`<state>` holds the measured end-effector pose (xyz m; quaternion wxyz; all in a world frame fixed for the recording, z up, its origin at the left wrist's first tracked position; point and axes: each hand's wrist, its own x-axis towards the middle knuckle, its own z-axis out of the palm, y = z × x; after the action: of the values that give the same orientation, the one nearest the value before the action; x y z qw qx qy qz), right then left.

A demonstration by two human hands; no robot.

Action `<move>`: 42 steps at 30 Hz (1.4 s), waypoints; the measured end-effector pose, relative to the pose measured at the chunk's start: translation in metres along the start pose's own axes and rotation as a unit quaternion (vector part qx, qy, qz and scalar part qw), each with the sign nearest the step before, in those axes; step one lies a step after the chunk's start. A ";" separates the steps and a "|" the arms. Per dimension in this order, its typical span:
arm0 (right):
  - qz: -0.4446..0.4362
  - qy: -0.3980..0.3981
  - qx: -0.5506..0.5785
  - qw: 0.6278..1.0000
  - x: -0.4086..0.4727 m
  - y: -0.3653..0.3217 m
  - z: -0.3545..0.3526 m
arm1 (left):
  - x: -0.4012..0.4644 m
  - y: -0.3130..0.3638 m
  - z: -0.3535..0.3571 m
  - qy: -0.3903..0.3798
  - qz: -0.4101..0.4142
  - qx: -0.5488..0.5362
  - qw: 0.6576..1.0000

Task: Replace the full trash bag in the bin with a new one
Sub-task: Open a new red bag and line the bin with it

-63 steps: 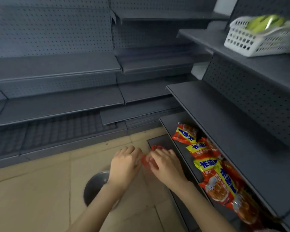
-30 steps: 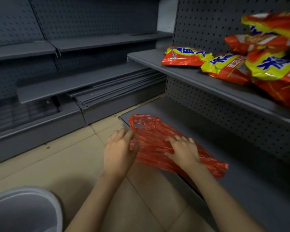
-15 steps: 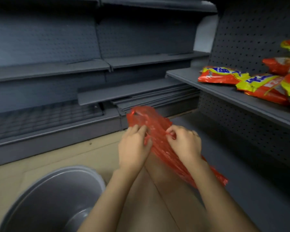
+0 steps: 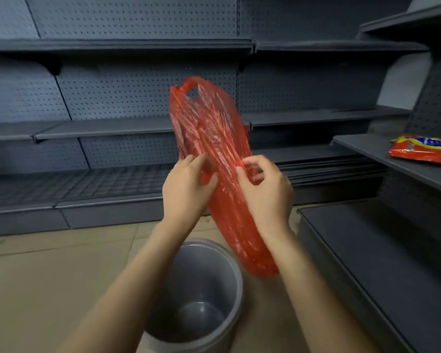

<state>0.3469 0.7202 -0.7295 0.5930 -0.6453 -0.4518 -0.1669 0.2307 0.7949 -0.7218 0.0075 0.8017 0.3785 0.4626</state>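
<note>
Item: red plastic bag (image 4: 209, 138), frame centre, held above the unlined grey bin (image 4: 236, 278) at lower centre. Pinched at mid-length by left hand (image 4: 186, 189) and right hand (image 4: 267, 192). Judged light, limp, slippery, tearable; best taken by the handle loops uppermost.

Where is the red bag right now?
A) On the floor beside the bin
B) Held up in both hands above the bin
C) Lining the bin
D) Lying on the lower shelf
B: the left hand and right hand pinch the bag mid-length, in the air, its lower end hanging above the bin, which has no liner.
</note>
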 end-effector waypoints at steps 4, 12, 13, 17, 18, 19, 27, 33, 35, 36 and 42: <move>-0.006 -0.019 0.020 1.000 -0.027 -0.017 0.045 | -0.008 -0.043 -0.016 0.005 -0.006 0.025 1.000; -0.134 -0.300 -0.174 0.928 -0.112 0.011 0.090 | -0.063 -0.125 0.001 -0.122 0.012 0.095 0.988; -0.134 -0.322 -0.187 0.918 -0.115 0.016 0.089 | -0.067 -0.129 0.006 -0.132 0.010 0.091 0.987; -0.120 -0.354 -0.212 0.903 -0.111 0.028 0.081 | -0.065 -0.128 0.019 -0.131 0.018 0.057 0.990; -0.123 -0.347 -0.216 0.904 -0.109 0.029 0.080 | -0.061 -0.124 0.020 -0.125 0.017 0.049 0.991; -0.129 -0.344 -0.223 0.903 -0.105 0.029 0.079 | -0.058 -0.121 0.021 -0.119 0.012 0.041 0.992; -0.163 -0.255 -0.285 0.910 -0.074 0.017 0.075 | -0.051 -0.113 0.021 -0.107 0.057 0.026 0.992; -0.185 -0.269 -0.246 0.912 -0.088 0.017 0.091 | -0.053 -0.134 0.013 -0.177 0.101 0.077 0.976; -0.183 -0.288 -0.221 0.914 -0.086 0.013 0.095 | -0.059 -0.140 0.009 -0.216 0.107 0.078 0.967; -0.187 -0.295 -0.210 0.913 -0.085 0.014 0.097 | -0.061 -0.142 0.007 -0.232 0.109 0.065 0.964; -0.279 -0.334 -0.201 0.877 -0.090 0.024 0.094 | -0.098 -0.135 -0.013 -0.276 0.164 0.002 0.947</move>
<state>0.2867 0.7744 -0.8347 0.1926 -0.6153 -0.7411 -0.1874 0.1122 0.8270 -0.8355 0.0344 0.9488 0.2260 0.2179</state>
